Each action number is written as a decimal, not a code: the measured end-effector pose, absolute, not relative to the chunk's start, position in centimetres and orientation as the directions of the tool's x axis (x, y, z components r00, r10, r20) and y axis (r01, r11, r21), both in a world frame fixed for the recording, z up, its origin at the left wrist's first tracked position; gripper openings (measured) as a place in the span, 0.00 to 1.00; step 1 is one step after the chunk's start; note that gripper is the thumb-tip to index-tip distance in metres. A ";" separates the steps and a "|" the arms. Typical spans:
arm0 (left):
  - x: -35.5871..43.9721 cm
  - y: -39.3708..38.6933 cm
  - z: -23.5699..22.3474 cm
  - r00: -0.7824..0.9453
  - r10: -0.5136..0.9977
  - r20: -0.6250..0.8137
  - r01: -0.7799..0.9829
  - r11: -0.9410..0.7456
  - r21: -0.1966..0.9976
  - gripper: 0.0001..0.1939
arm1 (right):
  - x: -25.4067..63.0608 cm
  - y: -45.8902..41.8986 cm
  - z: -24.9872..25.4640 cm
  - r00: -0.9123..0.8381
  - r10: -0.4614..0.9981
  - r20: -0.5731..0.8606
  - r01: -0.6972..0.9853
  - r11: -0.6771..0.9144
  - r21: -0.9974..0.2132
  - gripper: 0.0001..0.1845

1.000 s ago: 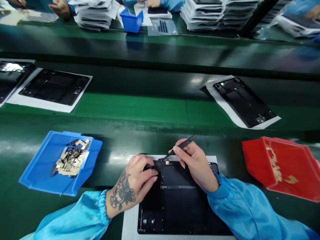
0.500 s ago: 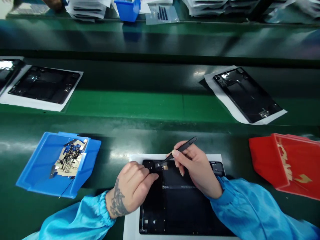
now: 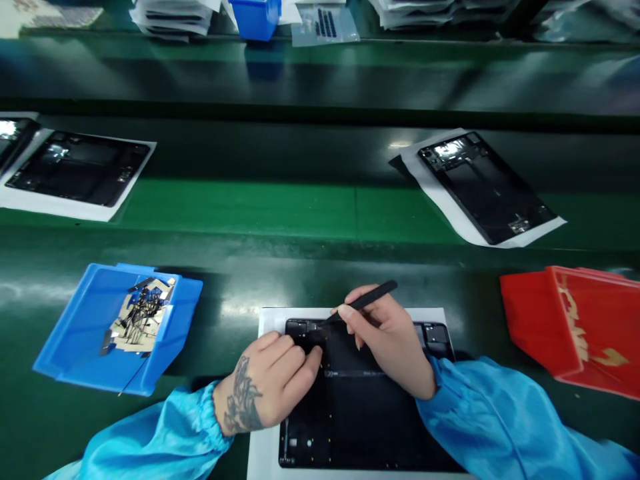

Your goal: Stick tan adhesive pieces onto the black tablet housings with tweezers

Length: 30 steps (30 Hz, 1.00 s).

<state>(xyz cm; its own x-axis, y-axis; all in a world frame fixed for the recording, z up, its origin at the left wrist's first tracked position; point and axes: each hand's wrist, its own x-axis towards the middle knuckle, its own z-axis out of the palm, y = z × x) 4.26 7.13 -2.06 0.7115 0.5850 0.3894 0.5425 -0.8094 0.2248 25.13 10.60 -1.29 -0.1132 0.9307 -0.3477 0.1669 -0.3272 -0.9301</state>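
A black flat panel [image 3: 360, 413] lies on a white sheet [image 3: 263, 453] at the near edge of the green bench. My right hand [image 3: 390, 340] is closed on black tweezers [image 3: 363, 301], whose tip touches the panel's upper left area. My left hand [image 3: 273, 380], tattooed on its back, has its fingers curled together, with the fingertips pressing on the panel beside the tweezer tip. Whether anything sits under those fingertips is hidden.
A blue tray [image 3: 75, 333] with small metal parts on backing paper [image 3: 140, 317] sits to the left. A red tray [image 3: 575, 327] stands at the right. Two more black panels on white sheets [image 3: 75, 170] [image 3: 487, 187] lie on the green conveyor beyond. Stacks and a blue bin [image 3: 255, 17] are at the far side.
My left hand has slid slightly down and right along the panel. The tweezers have tilted flatter. The panels on the conveyor have drifted left in view.
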 end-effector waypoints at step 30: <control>5.1 7.7 -2.2 0.687 0.655 0.313 0.586 -0.755 0.294 0.09 | 25.0 10.5 -1.4 -0.134 0.965 -0.225 0.407 -0.154 -0.900 0.08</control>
<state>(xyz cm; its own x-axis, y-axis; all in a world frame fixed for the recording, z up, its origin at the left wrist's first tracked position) 5.09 7.68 -2.17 0.6871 0.6555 0.3133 0.5861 -0.7550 0.2940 24.98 10.47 -1.38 -0.1339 0.9651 -0.2252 0.4069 -0.1537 -0.9005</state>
